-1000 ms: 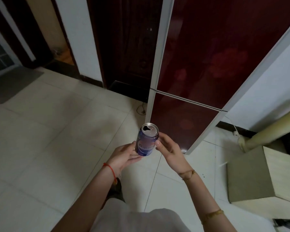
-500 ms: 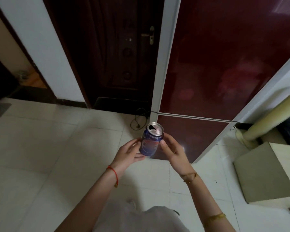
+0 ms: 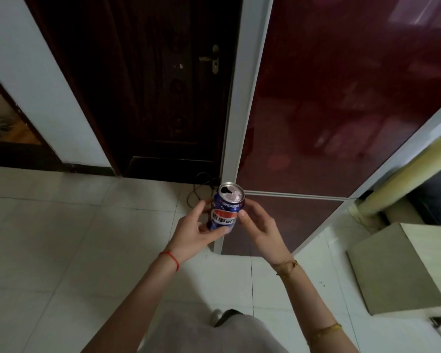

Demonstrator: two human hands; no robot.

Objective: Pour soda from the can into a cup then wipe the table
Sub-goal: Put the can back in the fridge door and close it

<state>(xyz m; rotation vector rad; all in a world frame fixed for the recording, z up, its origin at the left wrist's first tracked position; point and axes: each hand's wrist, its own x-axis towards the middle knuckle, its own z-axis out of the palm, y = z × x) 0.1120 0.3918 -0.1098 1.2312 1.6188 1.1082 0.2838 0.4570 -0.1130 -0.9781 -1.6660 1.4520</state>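
Observation:
A blue soda can [image 3: 225, 210] with a red and white logo is held upright in front of me, its top open. My left hand [image 3: 196, 231] wraps the can from the left and below, thumb under its base. On the can's right side my right hand [image 3: 259, 225] touches it with thumb and fingertips. No cup, cloth or table shows in the head view.
A dark red refrigerator [image 3: 329, 98] with a white frame stands ahead on the right, beside a dark wooden door [image 3: 163, 85]. A beige box [image 3: 402, 266] sits on the tiled floor at right, with a cream pipe [image 3: 405, 177] behind it. A cable [image 3: 199, 187] lies by the door.
The view has tilted up and shifted toward the door and refrigerator. Both hands keep the can upright; it has turned so the logo faces me.

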